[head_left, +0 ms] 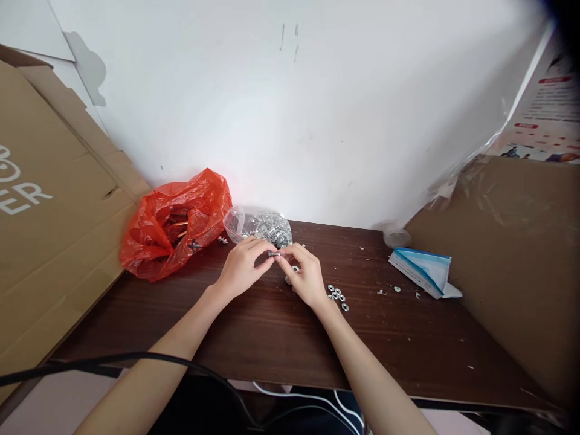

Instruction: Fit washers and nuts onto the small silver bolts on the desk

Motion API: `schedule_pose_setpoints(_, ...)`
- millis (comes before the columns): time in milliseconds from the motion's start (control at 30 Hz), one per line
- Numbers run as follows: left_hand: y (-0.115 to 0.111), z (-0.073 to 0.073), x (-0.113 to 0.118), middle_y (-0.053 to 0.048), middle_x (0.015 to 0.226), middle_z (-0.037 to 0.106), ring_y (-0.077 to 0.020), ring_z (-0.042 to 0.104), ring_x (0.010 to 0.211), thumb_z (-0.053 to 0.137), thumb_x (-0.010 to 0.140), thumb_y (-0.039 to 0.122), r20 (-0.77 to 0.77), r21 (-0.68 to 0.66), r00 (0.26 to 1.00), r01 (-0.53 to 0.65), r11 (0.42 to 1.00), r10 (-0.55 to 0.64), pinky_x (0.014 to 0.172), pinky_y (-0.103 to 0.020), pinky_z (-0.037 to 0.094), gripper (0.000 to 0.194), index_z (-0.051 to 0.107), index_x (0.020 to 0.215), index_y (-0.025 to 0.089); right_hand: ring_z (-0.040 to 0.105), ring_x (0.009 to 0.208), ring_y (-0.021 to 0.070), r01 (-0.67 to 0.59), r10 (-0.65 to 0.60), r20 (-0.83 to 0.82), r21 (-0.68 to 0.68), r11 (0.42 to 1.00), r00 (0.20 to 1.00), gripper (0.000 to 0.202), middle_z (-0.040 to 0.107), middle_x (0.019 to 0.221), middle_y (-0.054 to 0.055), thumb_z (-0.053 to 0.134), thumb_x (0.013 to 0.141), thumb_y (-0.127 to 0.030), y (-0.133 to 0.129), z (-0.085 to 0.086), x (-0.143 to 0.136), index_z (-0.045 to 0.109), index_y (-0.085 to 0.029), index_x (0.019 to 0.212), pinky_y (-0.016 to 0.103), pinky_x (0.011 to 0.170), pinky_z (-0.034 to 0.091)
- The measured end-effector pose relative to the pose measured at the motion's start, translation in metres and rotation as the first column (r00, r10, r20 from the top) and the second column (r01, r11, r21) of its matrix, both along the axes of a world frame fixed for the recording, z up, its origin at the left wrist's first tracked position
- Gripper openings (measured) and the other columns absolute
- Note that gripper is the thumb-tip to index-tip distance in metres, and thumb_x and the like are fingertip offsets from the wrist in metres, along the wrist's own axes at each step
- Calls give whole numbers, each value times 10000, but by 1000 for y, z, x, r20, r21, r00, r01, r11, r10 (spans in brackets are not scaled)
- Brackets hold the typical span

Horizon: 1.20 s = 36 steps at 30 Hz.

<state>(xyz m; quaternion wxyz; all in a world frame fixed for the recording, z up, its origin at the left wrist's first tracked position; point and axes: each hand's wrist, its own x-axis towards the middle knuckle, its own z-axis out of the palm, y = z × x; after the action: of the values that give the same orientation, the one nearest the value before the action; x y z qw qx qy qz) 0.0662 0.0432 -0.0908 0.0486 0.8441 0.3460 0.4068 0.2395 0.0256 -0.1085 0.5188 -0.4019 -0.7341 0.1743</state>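
A small silver metal bolt [274, 254] lies level between my two hands, above the dark brown table. My left hand [247, 263] pinches its left end between thumb and fingertips. At the other end, the thumb and fingers of my right hand [302, 272] are closed on the same bolt. Several round washers [295, 269] lie under my right hand, partly hidden by it. To the right of that wrist is a loose group of metal nuts [336, 295]. Just behind my hands stands a clear plastic bag [267, 226] full of shiny small metal parts.
An open red plastic bag [176, 223] with long metal pieces sits at the back left. Cardboard [58, 199] walls the left side, another cardboard box [512, 254] the right. A blue-and-white packet [421, 270] lies at right. A black cable [172, 357] crosses my left forearm.
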Motion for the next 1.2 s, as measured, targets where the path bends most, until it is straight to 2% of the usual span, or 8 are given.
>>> schedule_pose_setpoints(133,0,-1,0,-20,832,663,-163,604,787,587,878,260,-12,-53,1000,12,999,-13,759,-306,485,148,629,1007,201,602,702,164,23,-26,-65,-39,999,998,186,667,845,53,561,897,-348,1,-1,0,671,-199,880,292,647,498)
schedule_pose_setpoints(267,0,0,1,-13,846,684,-187,626,857,573,880,236,-65,-63,998,-21,998,17,834,-351,480,287,571,1166,209,599,696,164,71,-76,-63,-85,994,995,177,674,858,58,570,886,-327,6,-4,2,678,-188,869,293,645,488)
schedule_pose_setpoints(333,1,0,1,-17,856,689,-190,625,850,546,885,214,-67,-68,996,-68,995,64,831,-355,480,255,588,1137,204,590,691,165,81,-79,18,-113,990,997,165,670,844,55,569,883,-308,9,-7,4,677,-186,862,293,643,477)
schedule_pose_setpoints(433,1,0,0,-34,877,691,-187,619,827,501,911,238,-51,-73,994,-100,992,97,799,-336,482,160,645,965,194,593,751,182,61,-40,172,-120,991,984,137,662,839,49,566,880,-273,11,-13,6,673,-189,861,303,683,466)
schedule_pose_setpoints(567,2,0,-2,-46,831,690,-181,623,800,434,951,287,2,-101,995,-102,990,102,765,-308,480,253,651,892,172,576,781,190,31,2,303,-104,994,953,109,656,821,36,569,876,-244,12,-18,5,662,-199,843,311,722,448)
schedule_pose_setpoints(900,3,1,-4,-55,844,711,-187,637,824,365,975,337,73,-106,988,-126,986,134,803,-306,464,362,639,801,178,572,805,199,-5,38,337,-96,995,941,81,656,815,37,577,883,-219,12,-20,4,653,-201,863,323,772,432)
schedule_pose_setpoints(1200,0,4,-4,-35,803,701,-163,645,767,379,976,362,140,-144,978,-131,981,151,730,-268,468,318,633,1026,176,604,751,186,-4,56,309,-164,986,949,178,682,757,-2,561,875,-184,10,-17,2,598,-203,1048,336,805,413)
